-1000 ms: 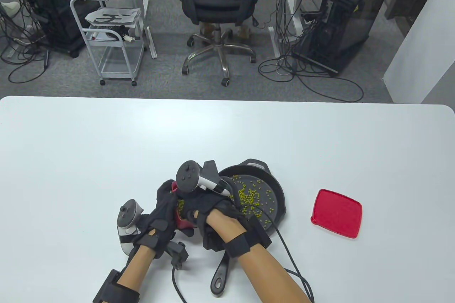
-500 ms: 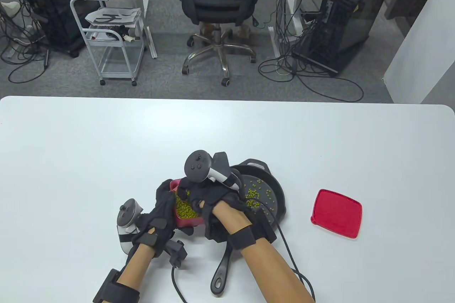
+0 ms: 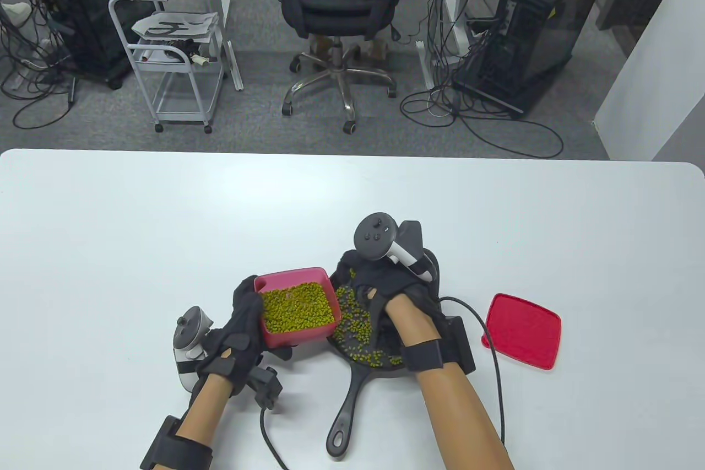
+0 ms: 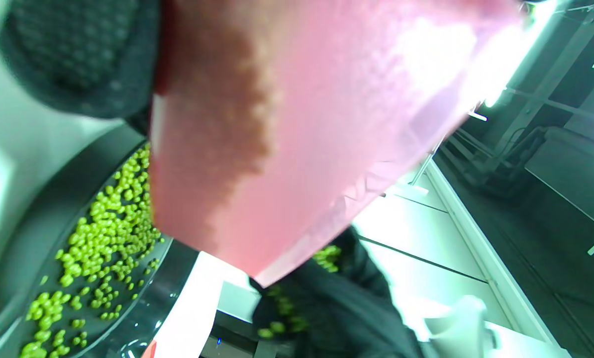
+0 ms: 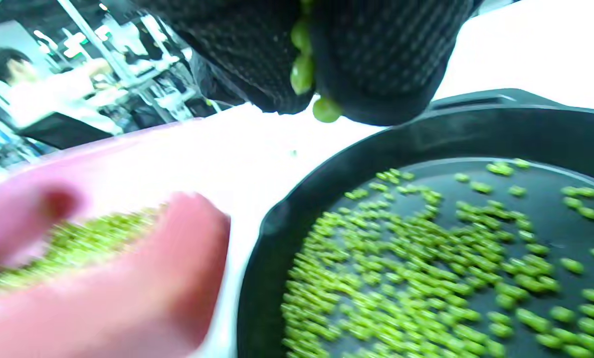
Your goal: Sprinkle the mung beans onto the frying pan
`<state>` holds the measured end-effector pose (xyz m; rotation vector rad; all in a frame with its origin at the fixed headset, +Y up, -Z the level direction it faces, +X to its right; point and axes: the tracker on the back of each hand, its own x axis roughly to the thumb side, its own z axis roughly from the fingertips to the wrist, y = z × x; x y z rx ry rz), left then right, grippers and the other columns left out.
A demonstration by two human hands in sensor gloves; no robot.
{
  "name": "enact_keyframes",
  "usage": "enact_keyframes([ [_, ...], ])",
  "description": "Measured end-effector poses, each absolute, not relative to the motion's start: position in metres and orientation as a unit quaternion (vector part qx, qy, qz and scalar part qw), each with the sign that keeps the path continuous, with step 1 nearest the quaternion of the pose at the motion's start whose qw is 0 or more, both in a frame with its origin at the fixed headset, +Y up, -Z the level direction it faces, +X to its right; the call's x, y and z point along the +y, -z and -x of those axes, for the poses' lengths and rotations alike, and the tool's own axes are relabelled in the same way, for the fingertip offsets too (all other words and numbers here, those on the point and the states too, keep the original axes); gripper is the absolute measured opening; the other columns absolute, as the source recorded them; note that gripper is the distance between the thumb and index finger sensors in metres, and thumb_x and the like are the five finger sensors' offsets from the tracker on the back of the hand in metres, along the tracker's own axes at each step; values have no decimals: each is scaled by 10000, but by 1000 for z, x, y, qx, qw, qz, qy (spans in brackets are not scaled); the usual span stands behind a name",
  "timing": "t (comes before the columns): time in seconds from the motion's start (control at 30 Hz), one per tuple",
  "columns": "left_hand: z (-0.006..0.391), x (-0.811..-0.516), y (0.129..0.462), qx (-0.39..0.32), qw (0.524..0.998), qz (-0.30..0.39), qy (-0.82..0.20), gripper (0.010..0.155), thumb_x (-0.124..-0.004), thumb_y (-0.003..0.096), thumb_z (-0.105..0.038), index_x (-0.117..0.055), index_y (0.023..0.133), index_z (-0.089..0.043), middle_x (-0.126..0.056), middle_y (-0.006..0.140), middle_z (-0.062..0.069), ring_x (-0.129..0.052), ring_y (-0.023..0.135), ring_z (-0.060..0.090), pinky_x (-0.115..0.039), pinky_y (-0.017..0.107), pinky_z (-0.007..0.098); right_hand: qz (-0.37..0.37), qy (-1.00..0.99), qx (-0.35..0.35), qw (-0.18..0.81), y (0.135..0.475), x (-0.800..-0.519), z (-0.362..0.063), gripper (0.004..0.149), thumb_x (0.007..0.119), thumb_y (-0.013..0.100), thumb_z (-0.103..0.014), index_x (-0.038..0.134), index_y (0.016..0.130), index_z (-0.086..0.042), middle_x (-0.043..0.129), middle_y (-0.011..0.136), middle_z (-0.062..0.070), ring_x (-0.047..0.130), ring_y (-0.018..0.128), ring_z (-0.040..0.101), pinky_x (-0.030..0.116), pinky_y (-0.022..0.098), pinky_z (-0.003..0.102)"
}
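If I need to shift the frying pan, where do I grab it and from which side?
Grip the long handle of the frying pan. It sticks out toward the table's near edge, bare and unobstructed, so come from there. The rim is crowded by the right hand and the red container.

Probably an office: swivel chair [image 3: 336, 1], computer towers [image 3: 537, 29], floor cables [image 3: 473, 112].

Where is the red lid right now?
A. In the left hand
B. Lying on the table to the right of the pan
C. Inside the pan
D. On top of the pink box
B: the lid lies flat on the table, right of the pan, while the left hand holds the open box of beans.
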<state>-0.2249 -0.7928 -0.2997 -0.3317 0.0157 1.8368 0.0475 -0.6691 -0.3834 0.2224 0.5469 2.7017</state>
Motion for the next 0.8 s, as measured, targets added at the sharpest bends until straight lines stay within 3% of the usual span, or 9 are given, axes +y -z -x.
enact_keyframes([
  [0.3, 231, -792, 300, 13, 589, 135, -796, 837, -563, 471, -736, -152, 1091, -351, -472, 1107, 219, -955, 573, 435, -947, 290, 419, -71, -954, 242, 164, 386, -718, -45, 381, 877, 503, -125, 802, 855, -253, 773, 949, 138, 878, 687, 431, 931, 374, 333],
  [0.47, 233, -791, 300, 16, 587, 132, -798, 837, -562, 471, -736, -155, 1091, -350, -475, 1106, 218, -957, 570, 433, -948, 287, 416, -67, -953, 236, 178, 396, -723, -37, 372, 865, 506, -114, 817, 853, -242, 780, 950, 143, 889, 676, 428, 934, 365, 327],
  [0.8, 237, -789, 301, 19, 584, 128, -802, 835, -561, 472, -737, -155, 1092, -351, -477, 1106, 218, -958, 569, 432, -948, 288, 416, -29, -975, 159, 151, 431, -724, -45, 373, 854, 510, -116, 825, 865, -224, 788, 945, 136, 891, 689, 431, 936, 379, 343],
])
